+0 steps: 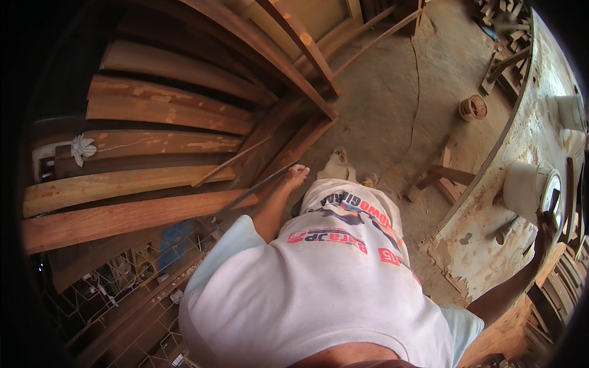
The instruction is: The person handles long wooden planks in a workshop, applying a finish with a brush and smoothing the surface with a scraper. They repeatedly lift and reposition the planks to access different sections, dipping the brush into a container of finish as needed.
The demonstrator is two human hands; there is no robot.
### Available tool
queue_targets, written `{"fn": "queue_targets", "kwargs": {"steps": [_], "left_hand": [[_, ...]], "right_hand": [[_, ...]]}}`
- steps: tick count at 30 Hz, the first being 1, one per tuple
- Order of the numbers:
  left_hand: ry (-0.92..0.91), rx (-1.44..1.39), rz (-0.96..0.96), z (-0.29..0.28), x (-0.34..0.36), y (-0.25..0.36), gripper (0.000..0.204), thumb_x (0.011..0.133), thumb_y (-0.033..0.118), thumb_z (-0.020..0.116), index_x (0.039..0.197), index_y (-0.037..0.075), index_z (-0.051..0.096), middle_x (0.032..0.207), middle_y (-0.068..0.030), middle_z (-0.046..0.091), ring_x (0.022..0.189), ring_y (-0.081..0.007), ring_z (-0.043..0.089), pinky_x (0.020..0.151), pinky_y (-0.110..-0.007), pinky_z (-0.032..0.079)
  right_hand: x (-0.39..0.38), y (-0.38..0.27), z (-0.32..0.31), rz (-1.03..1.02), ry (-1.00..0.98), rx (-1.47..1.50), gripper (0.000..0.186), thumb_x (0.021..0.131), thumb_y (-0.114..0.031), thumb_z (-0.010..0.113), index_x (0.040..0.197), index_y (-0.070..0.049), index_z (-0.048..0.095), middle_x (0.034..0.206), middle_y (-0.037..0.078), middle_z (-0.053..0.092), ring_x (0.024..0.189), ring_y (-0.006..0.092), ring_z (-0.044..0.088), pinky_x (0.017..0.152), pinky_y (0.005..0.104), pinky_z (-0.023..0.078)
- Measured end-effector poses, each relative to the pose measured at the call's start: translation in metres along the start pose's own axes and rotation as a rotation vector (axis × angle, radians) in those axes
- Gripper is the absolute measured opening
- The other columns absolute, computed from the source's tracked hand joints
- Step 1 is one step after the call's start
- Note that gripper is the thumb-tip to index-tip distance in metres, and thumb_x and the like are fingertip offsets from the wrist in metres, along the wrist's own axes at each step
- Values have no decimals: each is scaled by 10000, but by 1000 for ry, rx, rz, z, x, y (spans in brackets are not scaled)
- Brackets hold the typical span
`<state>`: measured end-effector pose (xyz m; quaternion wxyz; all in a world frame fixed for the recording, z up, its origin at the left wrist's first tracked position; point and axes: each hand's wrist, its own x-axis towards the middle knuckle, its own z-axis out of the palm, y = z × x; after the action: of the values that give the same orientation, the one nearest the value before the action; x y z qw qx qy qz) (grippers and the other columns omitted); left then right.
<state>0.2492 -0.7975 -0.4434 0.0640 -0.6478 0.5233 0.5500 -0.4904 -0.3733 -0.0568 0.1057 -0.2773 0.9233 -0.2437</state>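
My left hand (297,175) is beside my hip with its fingers curled, at the end of a thin dark strip (264,183) that slants along the wood. Whether the fingers grip this strip is hard to make out. Out to the right, my right hand (545,222) is closed at the rim of a white bucket (521,189) on a worn, pale tabletop (466,245). A short dark flat piece (555,200) sticks up from its fingers over the bucket. What the bucket holds cannot be seen clearly.
Long brown planks (165,190) are stacked to my left, with a tied white cloth (82,149) on them. A wire rack (123,276) stands below. A small bucket (472,108) and a wooden stand (445,175) are on the floor. Another white container (570,112) stands farther along the table.
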Motion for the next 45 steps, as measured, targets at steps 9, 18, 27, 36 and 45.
{"fn": "queue_targets", "kwargs": {"steps": [9, 18, 27, 36, 45], "left_hand": [[-112, 72, 127, -20, 62, 76, 493, 966, 365, 672, 1303, 6, 636, 1087, -107, 729, 948, -193, 710, 796, -339, 576], [-61, -82, -76, -43, 72, 61, 412, 1035, 282, 622, 1356, 25, 597, 1182, -100, 686, 1025, -203, 693, 833, -314, 588], [-282, 163, -9, 33, 47, 68, 380, 974, 248, 678, 1254, -6, 642, 1017, -59, 694, 840, -146, 681, 672, -298, 576], [-209, 108, 94, 58, 17, 179, 455, 999, 234, 663, 1374, -10, 580, 1138, -86, 681, 949, -157, 684, 741, -268, 567], [-119, 10, 29, 45, -17, 150, 468, 1009, 252, 653, 1391, -2, 565, 1172, -96, 688, 996, -189, 697, 806, -306, 583]], "right_hand": [[-18, -14, 14, 4, 108, -305, 238, 1056, -238, 607, 1094, -5, 629, 969, 148, 643, 888, 279, 614, 853, 397, 485], [-67, -58, -83, 170, 703, -293, 364, 1032, -344, 623, 1035, 19, 656, 838, 169, 683, 801, 284, 683, 726, 419, 512], [-134, 24, -28, 370, 485, -418, 395, 1010, -344, 635, 1121, 34, 656, 890, 178, 709, 870, 282, 702, 797, 423, 534], [-48, -57, -20, 24, 370, -213, 226, 1028, -177, 559, 1135, -9, 665, 1133, 243, 681, 993, 392, 674, 845, 481, 515], [63, -52, 14, 23, -153, -627, 220, 906, -169, 637, 971, 12, 744, 943, 198, 727, 900, 369, 704, 807, 457, 553]]}}
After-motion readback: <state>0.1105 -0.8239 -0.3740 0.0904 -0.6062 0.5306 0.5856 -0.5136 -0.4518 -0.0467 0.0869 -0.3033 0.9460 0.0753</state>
